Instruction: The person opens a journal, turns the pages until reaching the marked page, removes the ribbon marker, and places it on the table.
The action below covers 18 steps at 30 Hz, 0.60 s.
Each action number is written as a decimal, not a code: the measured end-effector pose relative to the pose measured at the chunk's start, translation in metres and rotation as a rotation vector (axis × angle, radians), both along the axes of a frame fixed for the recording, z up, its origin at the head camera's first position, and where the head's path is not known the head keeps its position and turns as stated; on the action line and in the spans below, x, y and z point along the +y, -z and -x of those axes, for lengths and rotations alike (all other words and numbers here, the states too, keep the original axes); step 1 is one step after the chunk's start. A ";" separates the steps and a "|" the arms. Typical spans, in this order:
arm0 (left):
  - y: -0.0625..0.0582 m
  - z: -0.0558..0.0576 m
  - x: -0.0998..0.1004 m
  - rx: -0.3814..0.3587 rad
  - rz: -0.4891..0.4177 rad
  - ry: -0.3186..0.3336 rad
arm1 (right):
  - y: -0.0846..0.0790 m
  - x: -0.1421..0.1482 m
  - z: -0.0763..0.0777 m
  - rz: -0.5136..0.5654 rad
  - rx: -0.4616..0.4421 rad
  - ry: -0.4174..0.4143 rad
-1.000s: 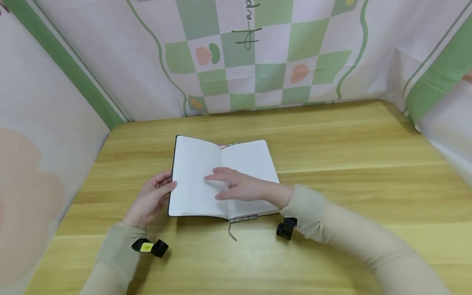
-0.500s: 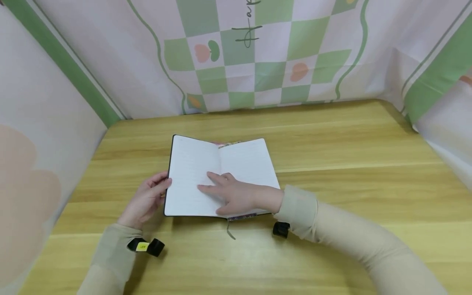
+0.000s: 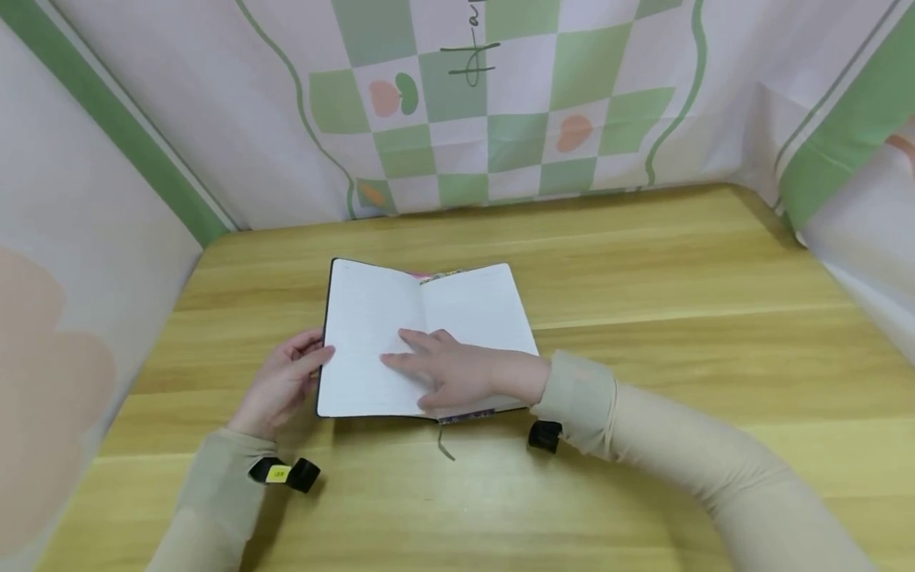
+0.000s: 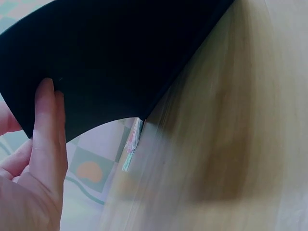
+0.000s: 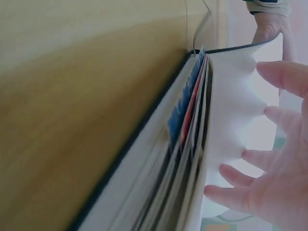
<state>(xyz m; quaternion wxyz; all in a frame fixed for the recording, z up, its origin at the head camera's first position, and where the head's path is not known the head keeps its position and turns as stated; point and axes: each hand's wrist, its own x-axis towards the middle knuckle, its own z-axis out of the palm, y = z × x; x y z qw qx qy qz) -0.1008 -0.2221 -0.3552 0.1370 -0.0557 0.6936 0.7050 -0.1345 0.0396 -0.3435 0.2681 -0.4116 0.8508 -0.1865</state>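
Observation:
A notebook with a dark cover lies open on the table, its pale pages (image 3: 472,306) facing up. At its left edge the left hand (image 3: 282,381) grips the raised cover, thumb on the page side. The left wrist view shows that hand's fingers (image 4: 47,110) against the outside of the black cover (image 4: 106,62). Across the lower middle, the right hand (image 3: 465,372) rests on the left page close to the fold, fingers spread. In the right wrist view its fingertips (image 5: 262,72) meet the white page. Colourful inserts (image 5: 185,103) stick out among the leaves.
A thin ribbon bookmark (image 3: 446,446) trails from the notebook's spine onto the wooden table (image 3: 679,318). Patterned cloth (image 3: 457,143) hangs behind the table and along its sides. A black wrist camera (image 3: 303,475) sits below the left hand.
The right hand has come down towards the near edge and its fingers now lie spread on the left page. The notebook's left side, with the left hand holding it, has shifted slightly left.

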 end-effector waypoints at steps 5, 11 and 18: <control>0.000 0.001 0.004 -0.003 -0.002 -0.036 | -0.007 0.009 0.008 0.052 -0.004 0.010; -0.002 0.001 0.005 0.000 0.028 -0.033 | -0.021 0.023 0.025 0.088 0.131 0.064; -0.004 0.000 0.006 0.000 0.028 -0.028 | -0.023 0.053 0.068 0.126 0.187 0.216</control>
